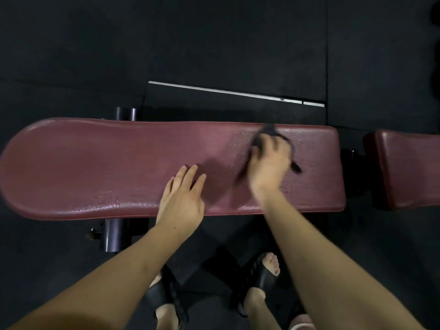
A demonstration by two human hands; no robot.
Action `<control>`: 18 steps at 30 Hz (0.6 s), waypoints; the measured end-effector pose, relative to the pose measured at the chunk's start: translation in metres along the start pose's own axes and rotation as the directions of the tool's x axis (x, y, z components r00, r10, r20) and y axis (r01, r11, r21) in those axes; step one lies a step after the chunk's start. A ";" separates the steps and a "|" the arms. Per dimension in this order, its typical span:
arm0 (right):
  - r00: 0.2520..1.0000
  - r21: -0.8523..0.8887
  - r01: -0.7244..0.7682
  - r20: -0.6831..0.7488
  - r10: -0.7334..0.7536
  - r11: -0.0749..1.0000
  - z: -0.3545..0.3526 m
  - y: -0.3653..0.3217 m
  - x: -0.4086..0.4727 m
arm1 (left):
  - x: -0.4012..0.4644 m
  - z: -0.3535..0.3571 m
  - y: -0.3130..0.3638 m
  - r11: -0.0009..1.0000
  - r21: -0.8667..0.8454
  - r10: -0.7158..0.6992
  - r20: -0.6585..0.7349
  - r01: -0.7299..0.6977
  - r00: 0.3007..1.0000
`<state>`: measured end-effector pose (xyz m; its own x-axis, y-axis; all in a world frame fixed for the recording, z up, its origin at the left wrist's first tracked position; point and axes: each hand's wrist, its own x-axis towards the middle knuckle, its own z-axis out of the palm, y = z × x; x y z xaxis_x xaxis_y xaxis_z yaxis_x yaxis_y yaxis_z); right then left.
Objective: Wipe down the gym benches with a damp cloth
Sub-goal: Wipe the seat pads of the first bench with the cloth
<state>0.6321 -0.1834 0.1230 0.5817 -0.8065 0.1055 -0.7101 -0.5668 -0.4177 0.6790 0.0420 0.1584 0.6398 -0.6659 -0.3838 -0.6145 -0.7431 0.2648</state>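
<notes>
A long maroon padded bench (pixel 95 163) lies across the view from left to right. Its surface shines wet in patches near the front edge and around the cloth. My right hand (pixel 269 163) grips a dark cloth (pixel 267 131) and holds it against the pad towards the right end; the hand is blurred. My left hand (pixel 182 197) rests flat on the pad near the front edge, fingers straight and slightly spread.
A second maroon pad (pixel 409 167) sits just past the bench's right end, joined by a black frame part (pixel 350 158). Black frame tubes (pixel 114 234) stick out under the front and back left. The floor is dark rubber matting with a white strip (pixel 238 92). My sandalled feet (pixel 266 267) stand in front.
</notes>
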 end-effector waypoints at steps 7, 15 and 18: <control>0.758 0.098 0.599 0.251 -0.602 0.795 0.007 -0.017 0.013 | 0.004 0.001 0.020 0.996 0.030 -0.084 0.030 0.083 0.996; 0.971 0.004 0.175 0.166 -0.173 0.985 -0.047 0.153 0.094 | 0.028 0.011 0.085 0.999 0.034 0.015 0.046 -0.016 0.999; 0.979 0.030 0.113 0.168 -0.117 0.993 -0.056 0.179 0.081 | 0.031 0.015 0.118 0.998 0.020 0.052 0.038 -0.053 0.998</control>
<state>0.5299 -0.3596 0.1072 0.7191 -0.6949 0.0004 -0.6273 -0.6493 -0.4301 0.6193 -0.0652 0.1643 0.5887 -0.7006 -0.4033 -0.6565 -0.7054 0.2671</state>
